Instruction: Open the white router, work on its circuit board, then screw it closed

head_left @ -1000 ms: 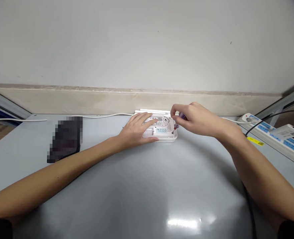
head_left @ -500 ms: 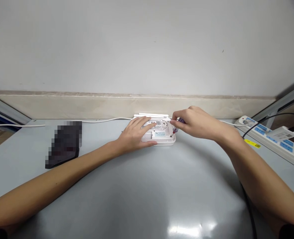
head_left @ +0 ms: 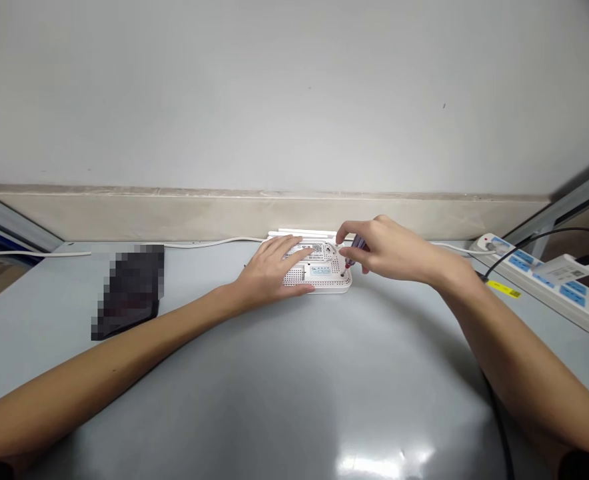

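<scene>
A white router (head_left: pixel 324 283) lies upside down near the back of the table, its vented, labelled underside facing up and its antennas (head_left: pixel 304 233) along the wall side. My left hand (head_left: pixel 269 267) rests flat across the router's left part, fingers spread. At the router's right end, my right hand (head_left: pixel 374 247) is closed around a short screwdriver (head_left: pixel 353 257) with a purplish handle and a red lower end. The screwdriver slants down to the router's near right corner, by a dark screw hole; whether its tip touches is too small to tell.
A dark, pixelated object (head_left: pixel 132 293) lies on the left of the grey table (head_left: pixel 254 387). A white power strip (head_left: pixel 549 283) with plugs and a black cable (head_left: pixel 497 413) are on the right. A white cord (head_left: pixel 209 241) runs along the wall.
The index finger of my right hand has stretched further left, and the screwdriver has shifted slightly and tilted a little. My left hand and the router keep their places.
</scene>
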Available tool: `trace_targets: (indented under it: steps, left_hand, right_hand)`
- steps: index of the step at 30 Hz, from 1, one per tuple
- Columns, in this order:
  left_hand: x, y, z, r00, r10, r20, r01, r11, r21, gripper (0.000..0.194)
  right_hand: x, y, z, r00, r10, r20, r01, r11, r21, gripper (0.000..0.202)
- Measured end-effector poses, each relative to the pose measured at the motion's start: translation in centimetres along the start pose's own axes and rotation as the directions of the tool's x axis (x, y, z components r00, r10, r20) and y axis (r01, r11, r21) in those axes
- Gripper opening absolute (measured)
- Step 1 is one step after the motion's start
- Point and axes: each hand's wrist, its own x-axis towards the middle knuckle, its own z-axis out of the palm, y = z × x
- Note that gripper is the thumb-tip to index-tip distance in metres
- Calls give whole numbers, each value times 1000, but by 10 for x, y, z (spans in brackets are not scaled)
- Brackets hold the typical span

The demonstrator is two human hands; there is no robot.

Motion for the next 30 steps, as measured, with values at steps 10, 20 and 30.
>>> trace_targets:
  steps: [10, 20, 30]
  left_hand:
    - [0, 0, 0, 1000, 14, -3, -14, 1000, 10, 73]
    - [0, 1, 0, 1000, -2, -2, 2, 1000, 3, 73]
    - [1, 1, -1, 1000, -8, 22, 8, 1000, -1, 73]
  right_hand:
    - [3, 1, 2, 1000, 11, -26, -11, 1000, 4, 21]
    - [2, 1, 2, 999, -1, -36, 1, 1000, -9, 19]
    - [2, 0, 2, 999, -6, -42, 5, 1000, -7, 19]
